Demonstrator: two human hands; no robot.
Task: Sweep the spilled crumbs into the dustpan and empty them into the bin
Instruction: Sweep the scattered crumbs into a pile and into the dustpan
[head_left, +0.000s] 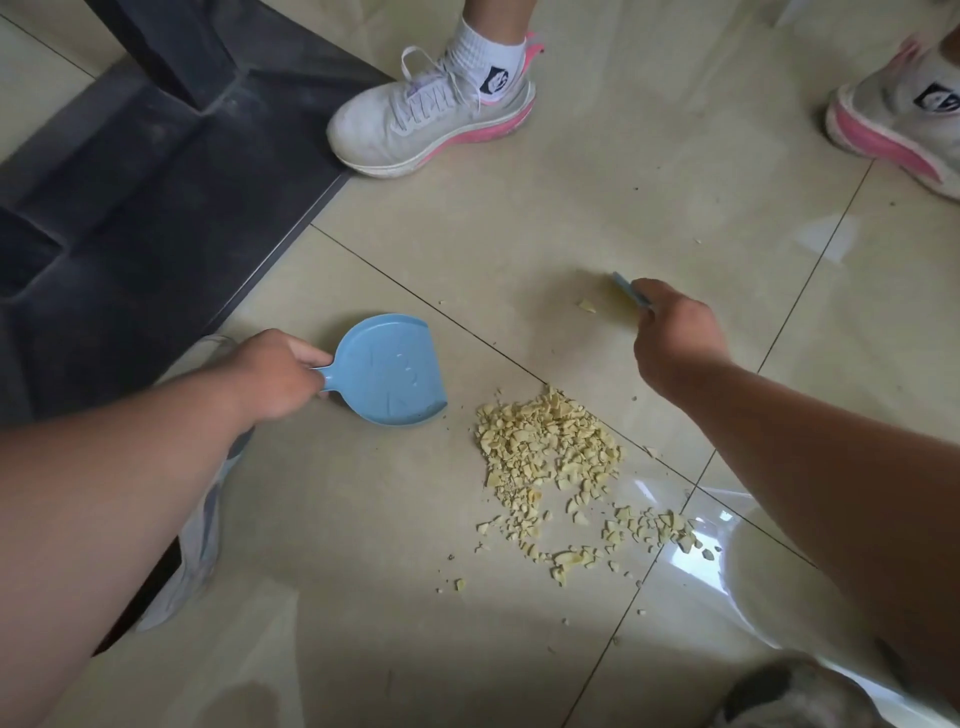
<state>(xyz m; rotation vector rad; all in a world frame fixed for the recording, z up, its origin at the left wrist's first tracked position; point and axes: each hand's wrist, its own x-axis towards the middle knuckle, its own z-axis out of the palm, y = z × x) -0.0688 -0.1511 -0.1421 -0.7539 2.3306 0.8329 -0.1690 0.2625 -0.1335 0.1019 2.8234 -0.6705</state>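
The left hand (275, 376) is closed around the handle of the small round blue plastic dustpan (389, 371), which lies flat on the beige tiled floor (571, 208), just left of the heap of pale yellow crumbs (550, 447). Its long axis runs from handle to straight lip, the lip facing right. The right hand (675, 332) grips a little blurred blue brush (626, 293) beyond the heap, near 1 stray crumb (587, 305). I'd gather strays first, with short strokes toward the lip.

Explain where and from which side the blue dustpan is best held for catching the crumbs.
Grip the dustpan by its short handle stub, from the side away from the crumbs, as the left hand does. The flat open lip faces the pile, so that edge must stay free.
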